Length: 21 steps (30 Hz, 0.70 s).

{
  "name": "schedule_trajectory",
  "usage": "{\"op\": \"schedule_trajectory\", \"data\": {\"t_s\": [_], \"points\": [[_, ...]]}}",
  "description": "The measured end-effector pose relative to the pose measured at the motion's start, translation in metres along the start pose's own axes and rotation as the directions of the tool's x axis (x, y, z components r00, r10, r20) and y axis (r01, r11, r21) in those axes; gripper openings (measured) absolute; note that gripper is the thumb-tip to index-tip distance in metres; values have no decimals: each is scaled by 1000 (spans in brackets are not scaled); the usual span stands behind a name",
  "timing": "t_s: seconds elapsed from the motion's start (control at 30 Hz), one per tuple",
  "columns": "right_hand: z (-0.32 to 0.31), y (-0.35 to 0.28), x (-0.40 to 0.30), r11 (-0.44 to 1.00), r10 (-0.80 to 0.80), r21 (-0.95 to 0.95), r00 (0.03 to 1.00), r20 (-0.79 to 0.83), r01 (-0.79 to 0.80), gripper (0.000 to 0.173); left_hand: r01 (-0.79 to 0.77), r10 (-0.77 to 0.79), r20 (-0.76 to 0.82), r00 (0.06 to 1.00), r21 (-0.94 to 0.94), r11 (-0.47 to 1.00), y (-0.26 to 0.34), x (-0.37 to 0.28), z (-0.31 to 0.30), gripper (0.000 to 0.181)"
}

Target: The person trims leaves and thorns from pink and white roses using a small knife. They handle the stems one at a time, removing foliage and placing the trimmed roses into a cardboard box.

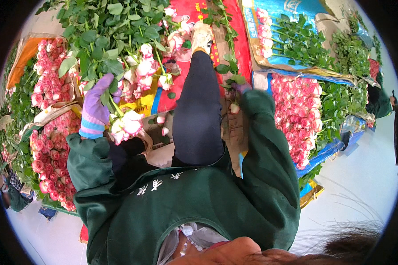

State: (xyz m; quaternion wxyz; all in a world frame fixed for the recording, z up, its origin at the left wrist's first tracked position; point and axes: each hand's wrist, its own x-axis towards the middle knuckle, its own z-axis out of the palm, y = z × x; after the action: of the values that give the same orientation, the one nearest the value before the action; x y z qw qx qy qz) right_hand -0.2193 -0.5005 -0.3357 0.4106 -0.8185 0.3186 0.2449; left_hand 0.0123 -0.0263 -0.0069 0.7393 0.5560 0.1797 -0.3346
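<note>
My left hand [96, 104], in a purple glove with a striped cuff, is closed around leafy rose stems, its fingers partly hidden by leaves. White roses with pink edges [129, 124] hang just below it. Above it lies a large heap of green rose stems [99, 39], with more pale roses [146, 68] at its lower end. My right hand [242, 87], also purple-gloved and blurred, grips a long leafy rose stem [230, 36] close to its head. A small pale rose bud [233, 108] shows just under those fingers.
Packed bunches of pink roses stand on the left [54, 155] and right [297, 116], wrapped in sacking. A row of pale roses [264, 33] lies on a blue sack [285, 8]. My leg [197, 109] extends between my hands over a red sack [182, 96]. Other people are at both edges.
</note>
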Motion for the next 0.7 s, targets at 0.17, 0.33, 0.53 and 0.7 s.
{"op": "schedule_trajectory", "data": {"t_s": [0.17,0.33,0.53,0.7], "points": [[34,-46,-69,992,-43,73,822,-569,103,35,19,-19,-30,999,-12,1000,-5,8,-10,23],[-67,-244,-124,525,-129,711,869,-478,469,23,26,-30,-81,996,-51,998,-5,2,-13,23],[-225,-350,-29,541,40,403,456,-889,738,29,-7,2,-52,999,-98,995,0,-1,0,26],[-302,-267,87,630,385,432,222,-896,645,34,34,-59,-209,976,-124,992,12,-9,18,22]]}}
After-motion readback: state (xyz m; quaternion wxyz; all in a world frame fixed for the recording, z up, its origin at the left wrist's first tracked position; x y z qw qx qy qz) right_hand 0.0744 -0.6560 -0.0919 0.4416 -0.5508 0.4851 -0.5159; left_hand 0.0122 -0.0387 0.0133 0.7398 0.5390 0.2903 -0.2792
